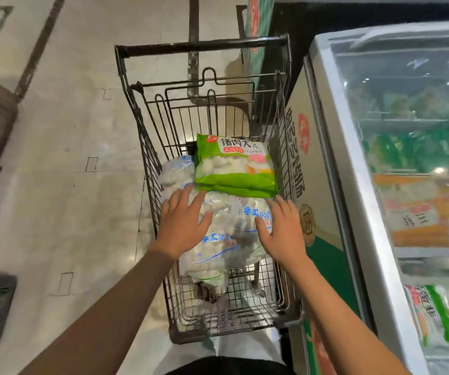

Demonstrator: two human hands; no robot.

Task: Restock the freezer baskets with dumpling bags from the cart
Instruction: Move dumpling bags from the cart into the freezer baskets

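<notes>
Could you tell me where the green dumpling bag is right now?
The green dumpling bag lies inside the cart, stacked on the clear bags, beyond both hands.

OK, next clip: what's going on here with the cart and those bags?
A person is reaching into a wire shopping cart parked beside a glass-topped freezer. Both hands are spread flat over a clear dumpling bag with blue print: the left hand on its left side, the right hand on its right. Neither has closed around it. Green dumpling bags lie stacked further back in the cart, untouched. More packets show through the freezer glass.
</notes>
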